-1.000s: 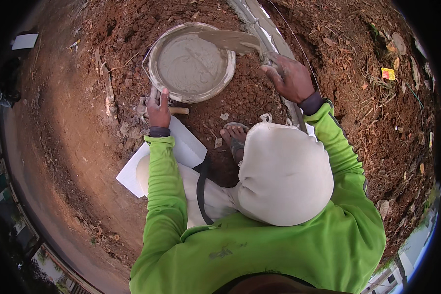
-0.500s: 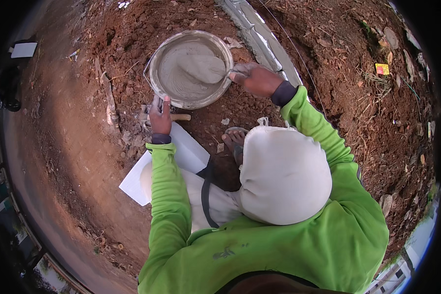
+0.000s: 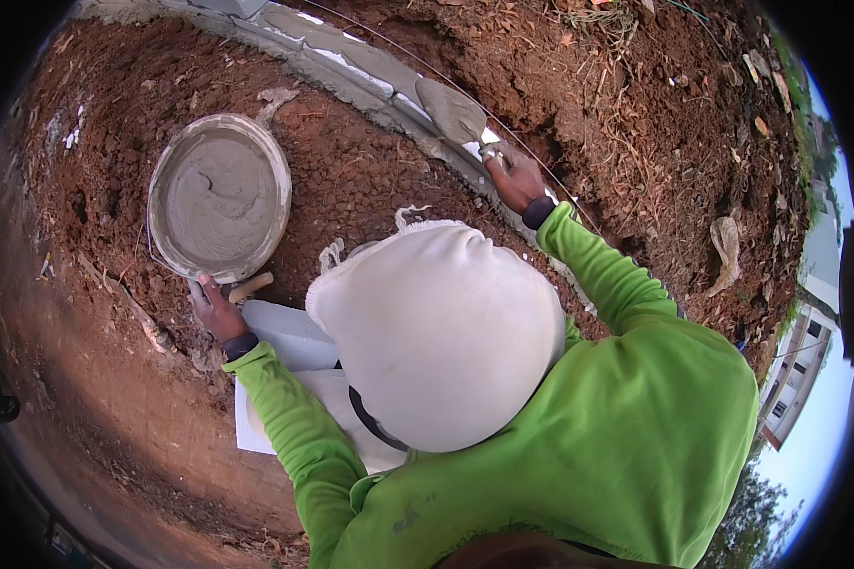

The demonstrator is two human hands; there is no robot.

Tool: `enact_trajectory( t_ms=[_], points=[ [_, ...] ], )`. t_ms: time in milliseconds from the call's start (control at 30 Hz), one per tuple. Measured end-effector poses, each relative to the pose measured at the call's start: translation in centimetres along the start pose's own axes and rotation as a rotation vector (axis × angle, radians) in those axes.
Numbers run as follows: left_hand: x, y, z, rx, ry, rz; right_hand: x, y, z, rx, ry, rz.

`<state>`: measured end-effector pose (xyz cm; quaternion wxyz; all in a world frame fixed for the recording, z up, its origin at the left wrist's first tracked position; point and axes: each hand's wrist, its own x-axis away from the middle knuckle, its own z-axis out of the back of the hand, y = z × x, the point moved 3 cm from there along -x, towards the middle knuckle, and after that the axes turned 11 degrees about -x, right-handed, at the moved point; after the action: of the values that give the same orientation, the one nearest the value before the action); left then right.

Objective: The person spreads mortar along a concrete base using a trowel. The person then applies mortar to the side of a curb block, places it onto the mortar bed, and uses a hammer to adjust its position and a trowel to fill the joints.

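Note:
My right hand (image 3: 514, 177) is closed round the handle of a trowel (image 3: 484, 150). Its blade, heaped with wet grey mortar (image 3: 449, 109), lies over the top of a low block wall (image 3: 370, 87). At the lower left, my left hand (image 3: 218, 311) has its fingertips and thumb at the near rim of a round basin (image 3: 280, 204). More soft mortar (image 3: 216, 194) fills the basin, with a hollow scooped in its middle. Beside my left hand, a wooden tool handle (image 3: 251, 286) pokes out; the tool's head is hidden.
A taut string (image 3: 403, 52) runs along the far side of the wall, above a trench in red soil (image 3: 579, 123). White blocks (image 3: 289, 332) lie by my left forearm and leg. Dry leaves and scraps litter the right side. A building (image 3: 797, 370) stands at the right.
My right hand has lifted the trowel, loaded with mortar, out of the basin and carried it right to the wall top. My left hand stays at the basin's rim. The view has turned rightward.

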<state>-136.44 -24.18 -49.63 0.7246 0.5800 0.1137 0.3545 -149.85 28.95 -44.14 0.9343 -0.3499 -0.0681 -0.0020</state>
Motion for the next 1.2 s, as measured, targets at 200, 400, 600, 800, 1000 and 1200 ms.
enact_trajectory(
  t_ms=[200,400,600,800,1000,1200],
  points=[
    [-0.2,-0.6,0.7,-0.019,0.0,-0.006,2.5,4.0,0.8,0.311,0.051,-0.069],
    [0.1,-0.6,0.6,-0.006,0.06,-0.006,4.6,5.9,0.2,0.375,0.036,-0.118],
    [0.0,-0.8,0.8,0.006,0.08,-0.016,5.5,7.8,1.1,0.367,0.067,-0.06],
    [-0.1,-0.8,0.7,-0.003,0.057,-0.027,4.7,7.3,1.6,0.367,-0.003,-0.079],
    [-0.7,-1.1,0.8,-0.029,0.055,-0.067,3.5,8.0,0.7,0.352,0.058,-0.035],
    [-0.2,-0.5,0.3,0.006,0.062,-0.032,-1.0,1.8,0.7,0.292,0.062,-0.123]
  ],
)
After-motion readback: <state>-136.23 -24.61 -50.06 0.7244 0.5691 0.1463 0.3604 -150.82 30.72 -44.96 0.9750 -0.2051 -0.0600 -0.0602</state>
